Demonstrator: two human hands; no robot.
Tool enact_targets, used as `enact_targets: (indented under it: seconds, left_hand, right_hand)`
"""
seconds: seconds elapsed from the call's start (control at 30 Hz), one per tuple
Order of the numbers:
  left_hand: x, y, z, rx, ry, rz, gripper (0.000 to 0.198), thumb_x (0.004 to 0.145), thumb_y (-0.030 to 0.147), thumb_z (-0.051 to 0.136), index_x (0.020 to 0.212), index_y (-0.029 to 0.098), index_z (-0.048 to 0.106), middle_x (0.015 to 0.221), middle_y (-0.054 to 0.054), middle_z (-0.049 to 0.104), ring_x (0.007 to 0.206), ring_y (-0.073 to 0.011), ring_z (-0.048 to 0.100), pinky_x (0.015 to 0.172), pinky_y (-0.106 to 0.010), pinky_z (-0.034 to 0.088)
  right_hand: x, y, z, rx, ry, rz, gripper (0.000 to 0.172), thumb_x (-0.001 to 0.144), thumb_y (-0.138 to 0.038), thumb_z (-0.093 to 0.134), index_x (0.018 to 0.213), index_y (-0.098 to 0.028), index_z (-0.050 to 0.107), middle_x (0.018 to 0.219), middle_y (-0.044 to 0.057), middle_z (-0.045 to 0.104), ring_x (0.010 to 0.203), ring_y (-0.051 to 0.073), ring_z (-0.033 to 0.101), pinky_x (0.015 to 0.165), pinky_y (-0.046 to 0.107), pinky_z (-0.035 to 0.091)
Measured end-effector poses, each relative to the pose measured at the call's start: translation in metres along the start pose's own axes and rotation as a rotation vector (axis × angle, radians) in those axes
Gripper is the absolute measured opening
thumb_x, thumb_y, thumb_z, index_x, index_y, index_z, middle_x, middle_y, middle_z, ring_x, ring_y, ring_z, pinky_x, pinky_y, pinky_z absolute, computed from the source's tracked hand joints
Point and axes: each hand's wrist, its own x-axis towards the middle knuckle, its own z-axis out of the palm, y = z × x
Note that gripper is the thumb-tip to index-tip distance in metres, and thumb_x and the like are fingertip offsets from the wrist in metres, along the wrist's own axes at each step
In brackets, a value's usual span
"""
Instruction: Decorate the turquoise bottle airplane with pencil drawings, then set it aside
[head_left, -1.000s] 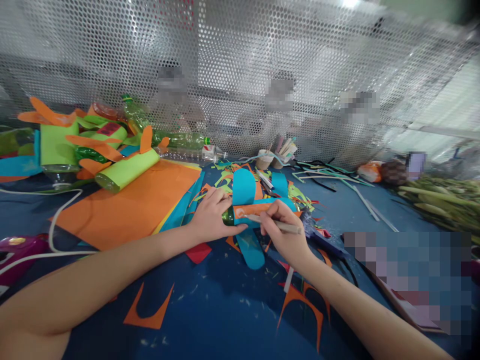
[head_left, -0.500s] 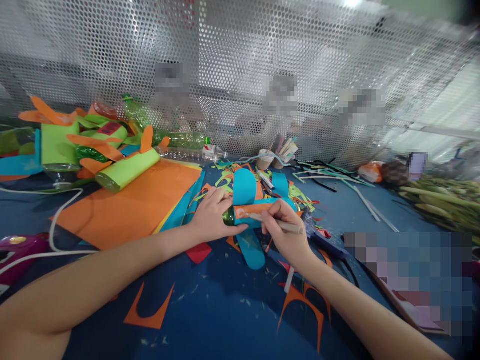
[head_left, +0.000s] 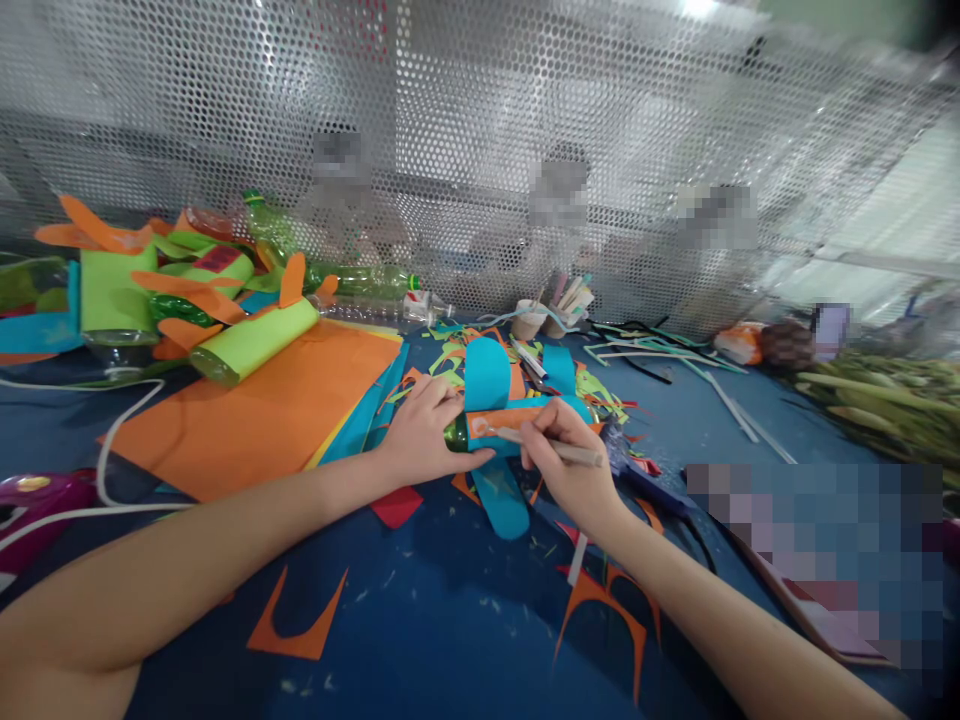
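A green plastic bottle (head_left: 455,433) wrapped in blue paper lies on its side on the blue table, with blue paper flaps (head_left: 487,374) standing out from it. My left hand (head_left: 424,428) grips its left end, thumb in front and fingers behind. On its side is an orange paper strip (head_left: 529,418) bearing whitish round marks near the left end. Between thumb and fingers, my right hand (head_left: 566,455) pinches a pale pen (head_left: 581,454), its tip at the orange strip beside the marks. A blue rounded paper piece (head_left: 501,500) sticks out below the bottle.
Orange sheets (head_left: 247,410) and paper-covered bottles (head_left: 259,340) lie at left. Paper scraps (head_left: 442,355) surround the work; an orange offcut (head_left: 300,630) lies in front. Pen cups (head_left: 529,320) stand behind, before a perforated metal screen (head_left: 465,130). A glue gun (head_left: 652,485) rests at right.
The view has shifted very slightly. Both hands keep their hold, and the pen tip stays near the whitish marks on the orange strip.
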Motion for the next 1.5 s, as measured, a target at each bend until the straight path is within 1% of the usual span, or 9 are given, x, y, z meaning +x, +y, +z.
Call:
enact_targets:
  seconds: [0.13, 0.5, 0.6, 0.7, 0.87, 1.03, 1.17, 1.33, 1.5]
  left_hand:
    - [-0.0008, -0.0003, 0.0007, -0.007, -0.01, -0.015, 0.048, 0.072, 0.063, 0.061, 0.082, 0.015, 0.061, 0.079, -0.006, 0.05, 0.082, -0.0239, 0.05, 0.076, -0.042, 0.049]
    - [-0.0014, -0.0008, 0.0018, -0.023, -0.011, -0.031, 0.05, 0.072, 0.065, 0.059, 0.082, 0.015, 0.061, 0.08, -0.007, 0.05, 0.082, -0.0239, 0.05, 0.075, -0.042, 0.048]
    - [-0.0009, -0.0007, 0.0011, -0.014, -0.02, -0.026, 0.047, 0.071, 0.064, 0.061, 0.08, 0.017, 0.06, 0.081, -0.006, 0.05, 0.083, -0.0239, 0.05, 0.077, -0.043, 0.048]
    - [-0.0005, -0.0007, 0.0006, -0.001, -0.026, -0.016, 0.046, 0.07, 0.061, 0.064, 0.078, 0.016, 0.06, 0.083, -0.007, 0.05, 0.084, -0.024, 0.05, 0.08, -0.043, 0.047]
    - [-0.0001, -0.0003, -0.0003, 0.004, -0.018, -0.011, 0.048, 0.071, 0.063, 0.062, 0.08, 0.015, 0.061, 0.078, -0.006, 0.049, 0.081, -0.0235, 0.05, 0.075, -0.041, 0.048]
    - [-0.0003, -0.0002, 0.0, -0.002, -0.009, -0.005, 0.048, 0.07, 0.062, 0.063, 0.082, 0.015, 0.061, 0.078, -0.006, 0.05, 0.08, -0.0229, 0.05, 0.073, -0.04, 0.049]
    - [-0.0004, -0.0006, -0.0001, 0.003, -0.014, -0.003, 0.048, 0.071, 0.063, 0.062, 0.083, 0.016, 0.061, 0.081, -0.006, 0.051, 0.081, -0.0233, 0.05, 0.074, -0.04, 0.049]
    - [0.0007, -0.0003, -0.001, -0.009, -0.031, -0.006, 0.046, 0.07, 0.062, 0.063, 0.079, 0.017, 0.06, 0.079, -0.006, 0.051, 0.081, -0.0238, 0.051, 0.072, -0.04, 0.048]
    - [0.0013, 0.0001, -0.0013, -0.002, -0.023, 0.002, 0.046, 0.071, 0.063, 0.061, 0.077, 0.018, 0.06, 0.078, -0.005, 0.05, 0.08, -0.0232, 0.049, 0.074, -0.041, 0.047]
  right_hand:
    - [0.0003, -0.0006, -0.0006, -0.005, 0.006, 0.002, 0.025, 0.089, -0.026, 0.051, 0.069, -0.024, 0.037, 0.052, -0.006, 0.05, 0.047, 0.01, 0.045, 0.051, 0.026, 0.036]
    - [0.0002, -0.0021, -0.0007, -0.002, 0.0, -0.014, 0.025, 0.089, -0.026, 0.051, 0.068, -0.024, 0.037, 0.051, -0.006, 0.049, 0.047, 0.01, 0.045, 0.051, 0.026, 0.037]
    - [-0.0005, -0.0012, -0.0005, 0.003, -0.013, -0.007, 0.024, 0.089, -0.026, 0.051, 0.069, -0.024, 0.038, 0.051, -0.006, 0.05, 0.047, 0.01, 0.045, 0.051, 0.025, 0.038]
    - [-0.0012, -0.0003, -0.0006, 0.006, -0.032, 0.007, 0.023, 0.089, -0.027, 0.051, 0.07, -0.024, 0.038, 0.052, -0.006, 0.05, 0.047, 0.01, 0.046, 0.05, 0.025, 0.037]
    - [-0.0007, -0.0018, -0.0008, 0.009, 0.002, -0.014, 0.025, 0.089, -0.027, 0.052, 0.068, -0.023, 0.038, 0.051, -0.006, 0.05, 0.047, 0.01, 0.046, 0.05, 0.025, 0.037]
    - [-0.0001, -0.0024, 0.0003, -0.007, 0.003, 0.005, 0.023, 0.088, -0.032, 0.053, 0.071, -0.023, 0.04, 0.056, -0.004, 0.055, 0.052, 0.012, 0.051, 0.053, 0.026, 0.039]
    - [-0.0004, -0.0018, 0.0004, -0.009, -0.009, 0.02, 0.024, 0.089, -0.032, 0.052, 0.071, -0.024, 0.038, 0.055, -0.004, 0.053, 0.052, 0.012, 0.051, 0.053, 0.026, 0.039]
    - [-0.0001, -0.0001, 0.0, -0.014, -0.015, 0.009, 0.024, 0.089, -0.034, 0.052, 0.072, -0.024, 0.039, 0.056, -0.004, 0.055, 0.053, 0.012, 0.052, 0.054, 0.027, 0.04]
    - [-0.0001, 0.0002, -0.0001, -0.01, -0.017, 0.009, 0.024, 0.089, -0.033, 0.052, 0.072, -0.024, 0.038, 0.055, -0.005, 0.053, 0.052, 0.012, 0.051, 0.052, 0.026, 0.04]
